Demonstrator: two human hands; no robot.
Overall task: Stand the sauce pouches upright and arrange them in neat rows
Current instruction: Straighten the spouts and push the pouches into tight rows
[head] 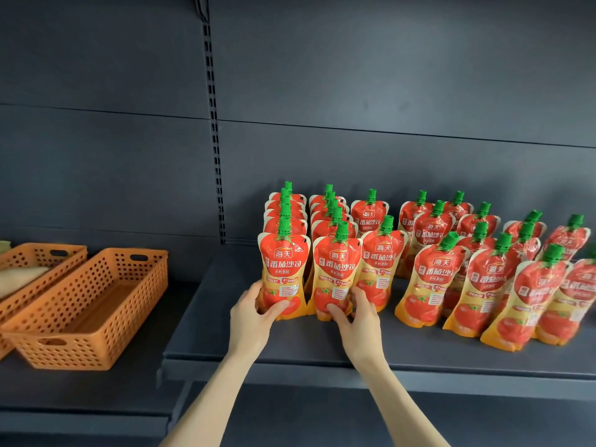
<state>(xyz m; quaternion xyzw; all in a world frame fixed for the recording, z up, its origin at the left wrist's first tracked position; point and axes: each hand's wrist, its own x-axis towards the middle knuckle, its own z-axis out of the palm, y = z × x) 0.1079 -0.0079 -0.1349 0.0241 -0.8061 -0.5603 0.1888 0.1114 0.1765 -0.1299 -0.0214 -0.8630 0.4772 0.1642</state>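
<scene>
Red and yellow sauce pouches with green caps stand upright on a dark shelf (290, 343). Two tight rows run front to back at the left. My left hand (254, 312) grips the base of the leftmost row's front pouch (283, 269). My right hand (358, 314) grips the base of the second row's front pouch (335, 272). A third pouch (380, 266) stands just right of it, with one more behind. Further right, several pouches (483, 279) stand in looser, leaning rows.
Two orange perforated baskets (93, 304) sit on the lower shelf at the left; the far one (38, 256) holds a pale packet. A slotted upright (216, 140) runs up the dark back panel. The shelf's front edge (322, 372) lies just below my wrists.
</scene>
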